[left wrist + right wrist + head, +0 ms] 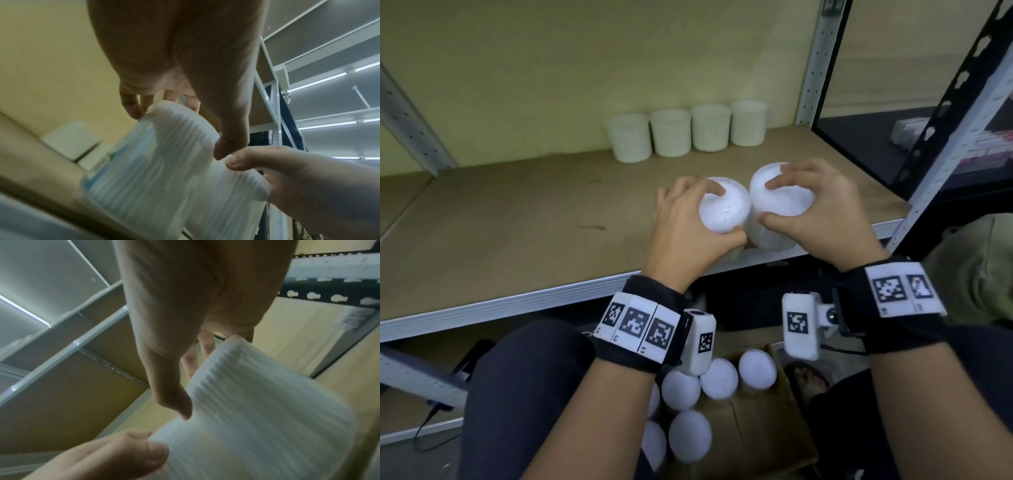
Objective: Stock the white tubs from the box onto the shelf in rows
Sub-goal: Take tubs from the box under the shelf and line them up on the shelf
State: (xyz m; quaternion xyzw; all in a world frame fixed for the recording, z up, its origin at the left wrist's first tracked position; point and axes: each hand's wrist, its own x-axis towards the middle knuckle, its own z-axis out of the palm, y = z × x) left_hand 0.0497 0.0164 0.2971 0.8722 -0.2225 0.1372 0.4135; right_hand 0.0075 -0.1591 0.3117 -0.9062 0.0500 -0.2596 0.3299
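A: Hands?
B: Left hand grips one white ribbed plastic tub by its top; right hand grips another, touching, over the brown shelf board's near edge.
A: Others?
B: Four tubs far; more in the cardboard box.

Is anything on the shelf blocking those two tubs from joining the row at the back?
Nothing visible: bare brown shelf board lies between the two held white ribbed tubs and the back row of four.

Left hand and right hand side by side, fingers curled.
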